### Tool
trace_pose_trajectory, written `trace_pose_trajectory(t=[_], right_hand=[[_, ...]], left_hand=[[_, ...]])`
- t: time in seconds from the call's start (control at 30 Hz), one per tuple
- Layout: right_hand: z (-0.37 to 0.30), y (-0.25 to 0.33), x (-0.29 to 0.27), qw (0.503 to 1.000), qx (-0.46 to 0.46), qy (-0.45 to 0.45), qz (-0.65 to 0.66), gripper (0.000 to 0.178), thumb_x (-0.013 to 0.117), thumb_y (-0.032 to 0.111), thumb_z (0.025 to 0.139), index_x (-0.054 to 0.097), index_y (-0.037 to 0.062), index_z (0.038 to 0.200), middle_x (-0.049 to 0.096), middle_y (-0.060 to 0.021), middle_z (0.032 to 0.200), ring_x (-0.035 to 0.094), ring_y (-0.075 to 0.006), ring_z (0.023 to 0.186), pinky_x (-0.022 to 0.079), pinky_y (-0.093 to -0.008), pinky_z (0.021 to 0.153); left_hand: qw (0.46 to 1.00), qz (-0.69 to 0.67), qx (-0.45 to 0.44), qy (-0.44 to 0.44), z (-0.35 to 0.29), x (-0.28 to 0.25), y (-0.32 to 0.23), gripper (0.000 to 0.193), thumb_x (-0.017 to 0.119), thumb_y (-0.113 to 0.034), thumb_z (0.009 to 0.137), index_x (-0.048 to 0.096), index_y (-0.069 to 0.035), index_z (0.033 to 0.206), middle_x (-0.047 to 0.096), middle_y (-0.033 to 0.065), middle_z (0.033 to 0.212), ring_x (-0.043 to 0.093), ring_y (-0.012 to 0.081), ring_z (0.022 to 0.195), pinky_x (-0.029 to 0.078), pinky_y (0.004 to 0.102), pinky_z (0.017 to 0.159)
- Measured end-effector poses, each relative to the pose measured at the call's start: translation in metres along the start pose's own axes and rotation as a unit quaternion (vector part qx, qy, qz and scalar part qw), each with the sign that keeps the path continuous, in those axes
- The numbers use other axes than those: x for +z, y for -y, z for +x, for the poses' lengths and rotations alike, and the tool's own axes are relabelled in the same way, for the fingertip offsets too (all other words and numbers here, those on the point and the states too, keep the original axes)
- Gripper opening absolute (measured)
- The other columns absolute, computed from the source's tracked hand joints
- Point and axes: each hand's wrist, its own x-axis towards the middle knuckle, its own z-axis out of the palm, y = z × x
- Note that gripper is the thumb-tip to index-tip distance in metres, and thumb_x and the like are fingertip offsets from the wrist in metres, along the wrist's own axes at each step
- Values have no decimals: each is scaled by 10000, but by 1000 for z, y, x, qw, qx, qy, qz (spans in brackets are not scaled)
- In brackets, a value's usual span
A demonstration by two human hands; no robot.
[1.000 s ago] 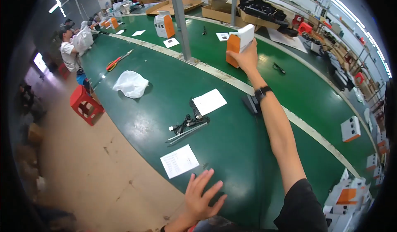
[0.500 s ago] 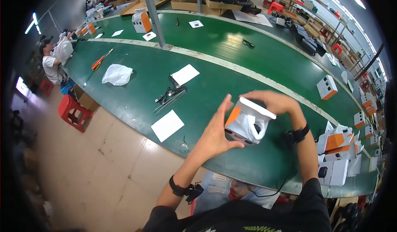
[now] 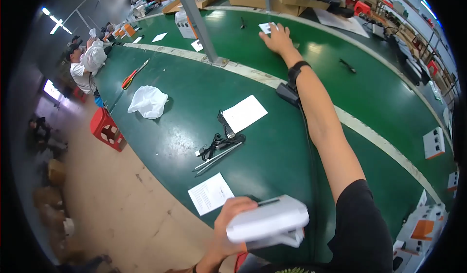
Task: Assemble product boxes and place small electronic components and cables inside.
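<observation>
My left hand grips a white cardboard box, tilted and slightly blurred, near the table's front edge. Its contents are hidden from this angle. My right arm stretches far across the table, and my right hand is over the green strip beyond the pale divider. Its fingers are spread beside a small white card and partly cover it; whether they touch it I cannot tell. Left of the box lie a printed sheet, a bundled black cable, two thin metal rods and another white sheet.
A crumpled white plastic bag and a red-and-yellow-handled tool lie to the left. A grey metal post rises from the divider. White-and-orange boxes crowd the right edge. A person works at the far left by a white fan.
My right hand has left the box and reached forward to the small card. My left hand has brought the box lower and nearer to me, tilting it. The view has shifted.
</observation>
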Motion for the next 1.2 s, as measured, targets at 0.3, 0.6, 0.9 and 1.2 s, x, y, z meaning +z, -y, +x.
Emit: trace_pose_trajectory(t=[0.3, 0.6, 0.9, 1.2], right_hand=[[-5, 22, 13, 982, -40, 40, -178, 462, 788, 475, 1001, 807, 74, 1230, 766, -168, 1337, 619, -419, 1380, 484, -715, 1117], [-11, 22, 1, 959, 252, 21, -131, 548, 950, 378, 836, 787, 113, 1287, 776, -288, 1261, 729, -461, 1229, 580, -638, 1017], [35, -173, 2, 943, -305, 57, -118, 253, 860, 230, 848, 848, 49, 1025, 799, -258, 1142, 792, -430, 989, 630, -508, 840], [3, -90, -46, 935, 126, 266, -199, 311, 789, 311, 887, 869, 121, 1120, 822, -172, 1269, 807, -392, 1112, 623, -507, 868]], left_hand=[[999, 41, -21, -19, 10, -1, -9, 640, 949, -61, 788, 680, -24, 1367, 716, 189, 1319, 710, 373, 1195, 581, 435, 1025], [996, 70, -36, -45, -1, -10, -11, 638, 937, -95, 828, 671, -33, 1405, 699, 176, 1342, 699, 356, 1214, 567, 436, 1033], [998, 7, 27, -51, -7, 17, -7, 861, 1015, -190, 763, 570, -43, 1486, 619, 173, 1427, 614, 368, 1328, 506, 449, 1135], [996, 77, -1, -48, -5, 1, 1, 874, 1064, -242, 692, 620, -49, 1419, 679, 171, 1344, 682, 360, 1254, 558, 448, 1073]])
